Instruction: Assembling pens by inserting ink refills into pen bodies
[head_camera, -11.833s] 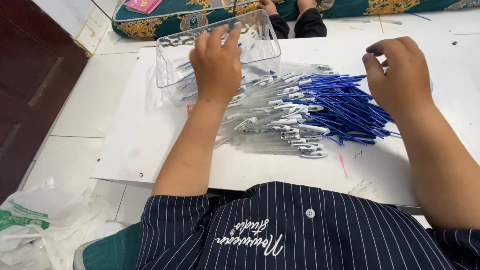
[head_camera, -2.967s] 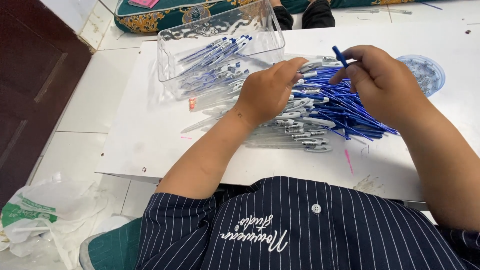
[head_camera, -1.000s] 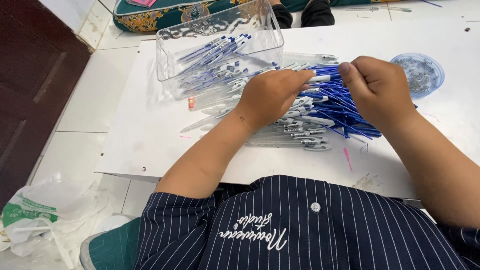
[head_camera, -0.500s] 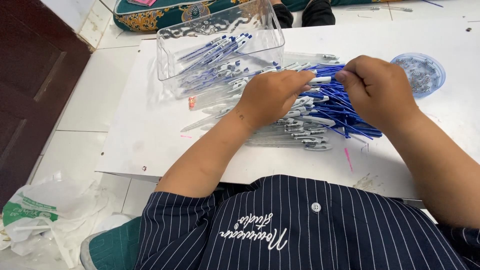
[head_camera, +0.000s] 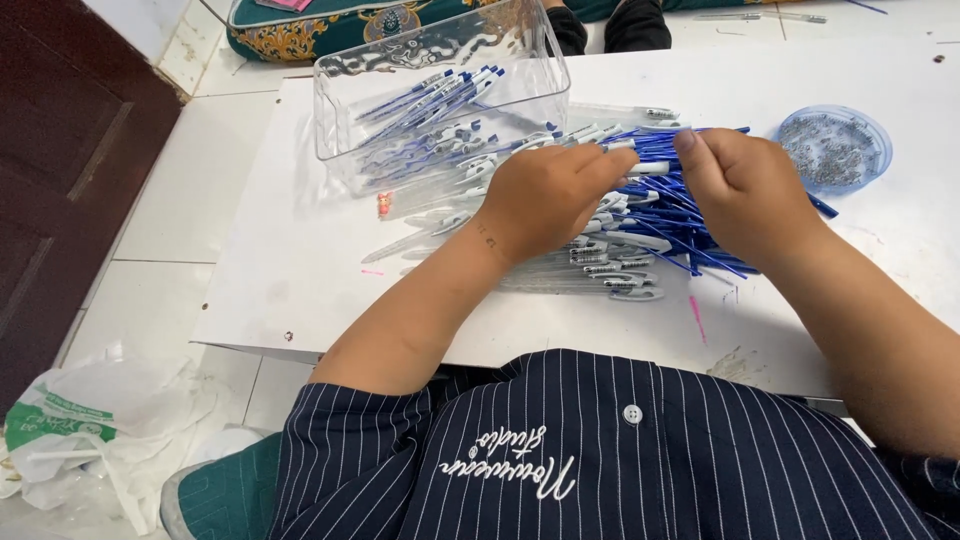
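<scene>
Pens (head_camera: 640, 235) heaped mid-board (head_camera: 300, 270), under both hands. Bin (head_camera: 440, 90) at eleven o'clock. Dish of springs (head_camera: 835, 150) at two.

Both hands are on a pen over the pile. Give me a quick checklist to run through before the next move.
1. White pen part pinched between left hand and right hand: ok.
2. Whether the part is fully seated: cannot tell, fingers cover it.
3. Clear rectangular plastic bin upright, with room above the finished pens: ok.
4. Pile of blue refills and clear barrels within reach: ok.
5. Round blue lid of small metal pieces apart from the right hand: ok.
</scene>
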